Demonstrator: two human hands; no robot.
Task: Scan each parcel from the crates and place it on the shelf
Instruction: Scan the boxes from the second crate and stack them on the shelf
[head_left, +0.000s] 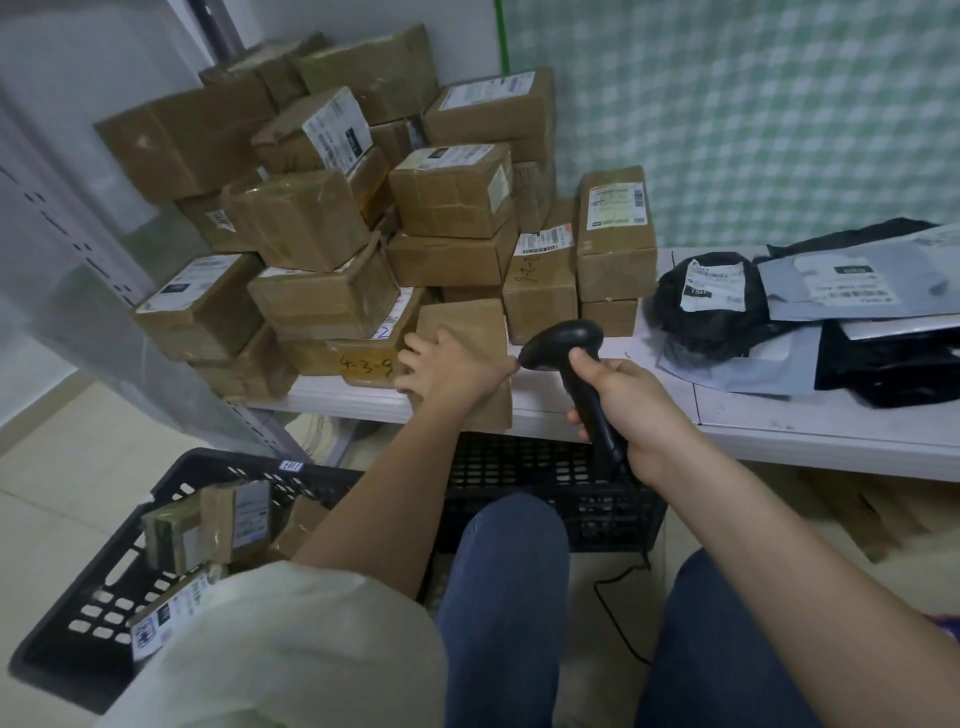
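Note:
My left hand (447, 366) grips a flat brown cardboard parcel (475, 325) at the front edge of the white shelf (779, 421), beside a tall pile of cardboard boxes (363, 218). My right hand (618, 400) holds a black handheld barcode scanner (563, 338) by its handle, its head close to the parcel's right side. Below, a black plastic crate (104, 618) at lower left holds a few taped boxes with labels (208, 525). A second black crate (561, 493) stands under the shelf edge.
Black and grey plastic mailer bags (810, 312) lie on the right part of the shelf. A perforated metal shelf upright (78, 244) rises at left. The scanner's cable (618, 603) trails on the tiled floor. My knees in blue jeans (504, 597) fill the bottom.

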